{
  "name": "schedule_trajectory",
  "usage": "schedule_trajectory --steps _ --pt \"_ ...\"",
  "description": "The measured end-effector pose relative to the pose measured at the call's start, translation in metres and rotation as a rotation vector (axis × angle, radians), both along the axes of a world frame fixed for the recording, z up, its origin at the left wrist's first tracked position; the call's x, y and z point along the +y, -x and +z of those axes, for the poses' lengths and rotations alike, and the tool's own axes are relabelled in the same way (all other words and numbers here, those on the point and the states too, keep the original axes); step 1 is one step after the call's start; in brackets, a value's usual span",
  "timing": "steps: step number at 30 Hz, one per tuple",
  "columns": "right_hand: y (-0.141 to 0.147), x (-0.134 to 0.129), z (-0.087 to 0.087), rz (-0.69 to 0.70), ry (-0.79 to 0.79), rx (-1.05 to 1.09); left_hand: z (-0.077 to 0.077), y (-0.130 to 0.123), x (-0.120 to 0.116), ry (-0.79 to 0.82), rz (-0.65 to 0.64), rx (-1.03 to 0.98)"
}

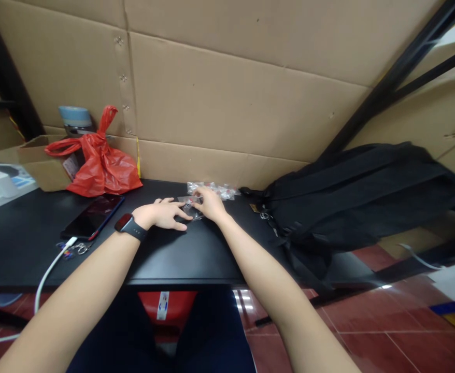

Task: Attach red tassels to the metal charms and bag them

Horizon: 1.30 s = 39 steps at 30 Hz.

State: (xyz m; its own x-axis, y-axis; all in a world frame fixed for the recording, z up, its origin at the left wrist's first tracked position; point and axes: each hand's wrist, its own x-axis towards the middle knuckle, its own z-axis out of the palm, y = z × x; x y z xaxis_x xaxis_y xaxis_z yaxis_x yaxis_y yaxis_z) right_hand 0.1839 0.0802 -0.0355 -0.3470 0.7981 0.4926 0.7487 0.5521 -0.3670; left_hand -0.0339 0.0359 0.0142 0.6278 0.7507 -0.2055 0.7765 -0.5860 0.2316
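My left hand (166,214), with a dark watch (125,223) on the wrist, lies low over the black table with its fingers spread. Its fingertips reach the edge of a small clear plastic bag (188,201) that has a bit of red on it. From the other side, my right hand (211,205) has its fingers curled, with thumb and forefinger closed at the same bag. What the bag contains is too small to make out. Just behind the right hand, several more small clear bags (227,192) with red spots lie in a row against the cardboard.
To the left are a phone (93,216) on a white cable, keyrings (77,249), a knotted red plastic bag (105,166) and a cardboard box (44,166). A black backpack (367,197) lies at the right. Cardboard (231,98) walls off the back of the black table (184,259).
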Motion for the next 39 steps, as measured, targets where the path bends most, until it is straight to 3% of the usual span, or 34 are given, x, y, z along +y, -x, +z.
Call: schedule_trajectory --steps 4,9,13,17,24,27,30,34,39 --pt "-0.005 -0.003 0.000 0.183 0.030 -0.019 0.003 0.000 0.003 -0.082 -0.020 -0.016" --pt "-0.020 -0.015 0.007 0.272 0.118 -0.063 0.000 -0.002 0.005 -0.159 0.016 -0.092" --pt "-0.029 -0.020 0.016 0.332 0.220 -0.105 -0.005 -0.005 0.005 -0.206 0.060 -0.016" --pt "-0.028 -0.018 0.017 0.303 0.229 -0.088 -0.013 -0.009 0.009 -0.250 0.116 -0.062" --pt "-0.019 -0.007 -0.003 0.160 0.238 0.216 -0.027 -0.019 0.017 -0.313 0.297 -0.271" --pt "-0.016 -0.003 -0.006 0.092 0.081 0.129 -0.029 -0.021 0.016 -0.357 0.299 -0.306" --pt "-0.014 -0.002 -0.005 0.114 -0.016 -0.013 -0.031 -0.018 0.017 -0.394 0.265 -0.247" --pt "-0.017 -0.005 -0.003 0.154 0.100 -0.069 -0.036 -0.011 0.023 -0.368 0.241 -0.225" --pt "-0.020 -0.008 -0.001 0.207 0.222 0.145 -0.041 -0.007 0.030 -0.397 0.270 -0.275"
